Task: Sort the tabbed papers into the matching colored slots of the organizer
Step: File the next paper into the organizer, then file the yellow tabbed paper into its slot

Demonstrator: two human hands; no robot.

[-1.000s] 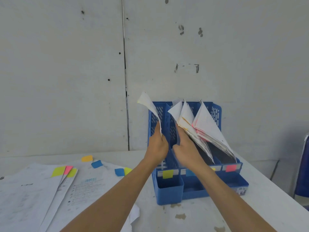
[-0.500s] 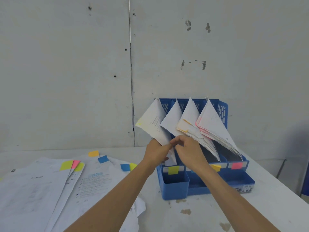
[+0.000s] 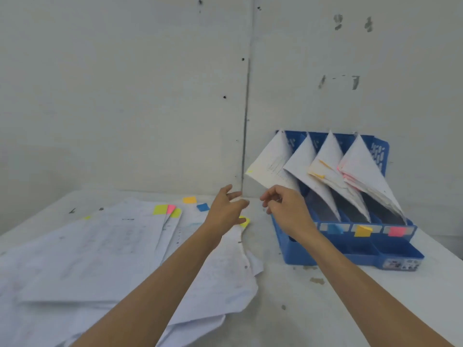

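Note:
The blue organizer [image 3: 325, 256] stands on the table at the right, each of its slots holding leaning white sheets. Its front shows a blue label [image 3: 335, 228], an orange label [image 3: 363, 231] and a pink label [image 3: 397, 231]; my right hand hides the leftmost label. The sheet with a yellow tab [image 3: 270, 164] leans in the leftmost slot. My right hand [image 3: 285, 211] hovers just under that sheet's lower edge, fingers loosely curled, holding nothing. My left hand [image 3: 226, 209] hangs above the loose tabbed papers [image 3: 100, 259], fingers relaxed and empty.
The loose sheets spread over the left half of the table, showing yellow [image 3: 160, 209], pink [image 3: 171, 208], orange [image 3: 189, 199] and blue [image 3: 203, 207] tabs. A grey wall [image 3: 125, 96] rises right behind the table. Bare tabletop [image 3: 300, 309] lies in front of the organizer.
Both hands let go of the sheet, which now leans in the leftmost slot. They drew back toward the left, the left hand over the loose pile. The view shifted left.

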